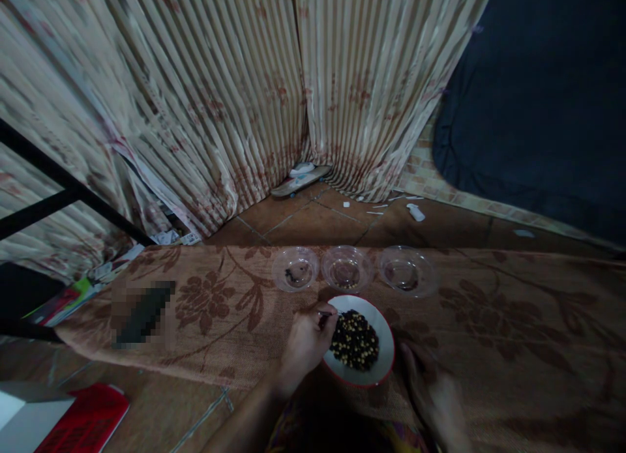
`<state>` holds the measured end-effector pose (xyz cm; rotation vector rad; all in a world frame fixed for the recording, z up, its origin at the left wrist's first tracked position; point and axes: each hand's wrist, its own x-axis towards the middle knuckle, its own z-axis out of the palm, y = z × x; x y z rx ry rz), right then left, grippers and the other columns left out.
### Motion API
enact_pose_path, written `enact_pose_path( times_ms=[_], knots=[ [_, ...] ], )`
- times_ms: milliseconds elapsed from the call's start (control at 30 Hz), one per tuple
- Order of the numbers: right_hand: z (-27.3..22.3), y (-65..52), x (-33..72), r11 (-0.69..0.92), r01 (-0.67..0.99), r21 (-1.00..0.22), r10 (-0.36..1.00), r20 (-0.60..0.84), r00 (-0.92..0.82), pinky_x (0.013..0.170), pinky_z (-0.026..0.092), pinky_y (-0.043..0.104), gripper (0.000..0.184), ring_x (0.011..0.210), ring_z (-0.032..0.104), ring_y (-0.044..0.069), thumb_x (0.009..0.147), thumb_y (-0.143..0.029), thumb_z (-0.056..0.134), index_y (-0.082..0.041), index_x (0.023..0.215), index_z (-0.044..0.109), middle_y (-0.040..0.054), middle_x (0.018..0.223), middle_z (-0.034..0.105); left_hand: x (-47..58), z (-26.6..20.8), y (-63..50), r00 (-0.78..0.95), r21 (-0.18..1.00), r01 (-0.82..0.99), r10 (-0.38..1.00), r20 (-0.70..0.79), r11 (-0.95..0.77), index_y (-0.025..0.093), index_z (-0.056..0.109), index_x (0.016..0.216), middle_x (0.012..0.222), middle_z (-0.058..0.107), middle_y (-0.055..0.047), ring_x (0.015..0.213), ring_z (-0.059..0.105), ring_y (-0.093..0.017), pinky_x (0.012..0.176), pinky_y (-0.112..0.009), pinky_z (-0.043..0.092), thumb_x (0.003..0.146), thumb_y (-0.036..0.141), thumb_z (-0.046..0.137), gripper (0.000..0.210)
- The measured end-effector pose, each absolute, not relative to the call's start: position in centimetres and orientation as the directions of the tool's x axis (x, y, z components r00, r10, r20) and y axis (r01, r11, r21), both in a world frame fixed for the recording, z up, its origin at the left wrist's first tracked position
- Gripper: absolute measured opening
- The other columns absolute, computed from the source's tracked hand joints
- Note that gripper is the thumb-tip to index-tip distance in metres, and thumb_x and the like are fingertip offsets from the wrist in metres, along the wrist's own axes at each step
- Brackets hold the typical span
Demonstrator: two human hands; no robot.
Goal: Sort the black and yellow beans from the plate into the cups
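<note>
A white bowl with a red rim (386,358) holds a mix of dark and pale yellow beans or seeds (357,339). At its left rim, my left hand (307,339) is closed in a pinch; a small glint shows at the fingertips, too small to name. To the right of the bowl, my right hand (435,391) is low over the cloth and smeared by motion, so its fingers are unclear. Beyond the bowl stand three clear plastic bowls: the left one (278,270) has a few dark bits, the middle one (328,267) a few pale ones, the right one (426,274) some dark bits.
A brown flower-patterned cloth (274,322) covers the low surface. Behind it, a skateboard (300,181) and litter lie on the tiled floor, below striped curtains (235,81). A black metal frame (73,189) is at left, and a red and white box (83,417) at lower left.
</note>
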<state>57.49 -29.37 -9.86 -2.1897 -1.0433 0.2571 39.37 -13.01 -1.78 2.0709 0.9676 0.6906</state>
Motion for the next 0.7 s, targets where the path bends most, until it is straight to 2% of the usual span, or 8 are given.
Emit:
enact_pose_path(
  times_ms=[267,367,500,567,700],
  knots=[
    [-10.5,-29.4,57.7,-0.447,0.623,-0.642,0.74,0.125,0.66,0.074,0.055,0.032,0.052,0.092,0.07,0.025,0.09,-0.059,0.033,-0.022,0.099,0.07,0.0081,0.104,0.073,38.8,-1.3,-12.7,0.521,0.832,0.375,0.835,0.176,-0.409,0.018,0.069,0.084,0.077,0.072,-0.002,0.066,0.065,-0.013,0.064,-0.02,0.05,0.087,0.023,0.054,0.017],
    [-11.0,-29.5,57.9,-0.461,0.62,-0.635,0.738,0.113,0.665,0.067,0.055,0.032,0.054,0.086,0.071,0.025,0.09,-0.06,0.032,-0.022,0.1,0.07,0.0078,0.101,0.074,38.2,-0.5,-12.1,0.489,0.85,0.353,0.852,0.189,-0.391,0.018,0.07,0.084,0.081,0.073,-0.004,0.071,0.067,-0.014,0.066,-0.021,0.052,0.087,0.026,0.054,0.018],
    [-11.8,-29.9,58.2,-0.473,0.635,-0.611,0.745,0.108,0.659,0.063,0.055,0.032,0.051,0.082,0.071,0.025,0.089,-0.058,0.034,-0.024,0.101,0.07,0.007,0.102,0.074,36.7,0.7,-10.2,0.343,0.877,0.326,0.909,0.239,-0.353,0.016,0.07,0.085,0.082,0.074,-0.006,0.076,0.069,-0.017,0.067,-0.023,0.053,0.084,0.027,0.059,0.016],
    [-12.2,-30.0,58.4,-0.464,0.646,-0.606,0.754,0.112,0.647,0.06,0.055,0.032,0.048,0.08,0.071,0.025,0.088,-0.056,0.035,-0.026,0.101,0.07,0.0068,0.103,0.074,35.9,1.1,-8.8,0.26,0.879,0.342,0.933,0.25,-0.331,0.014,0.069,0.087,0.077,0.073,-0.006,0.072,0.069,-0.017,0.063,-0.022,0.052,0.083,0.028,0.06,0.017],
    [-13.1,-30.0,59.1,-0.453,0.682,-0.574,0.766,0.139,0.627,0.059,0.053,0.037,0.044,0.073,0.07,0.028,0.086,-0.053,0.038,-0.029,0.096,0.073,0.0088,0.096,0.075,34.4,0.9,-6.1,0.212,0.825,0.452,0.939,0.272,-0.34,0.015,0.069,0.091,0.07,0.071,-0.003,0.066,0.068,-0.016,0.058,-0.02,0.049,0.084,0.028,0.057,0.02]
  ],
)
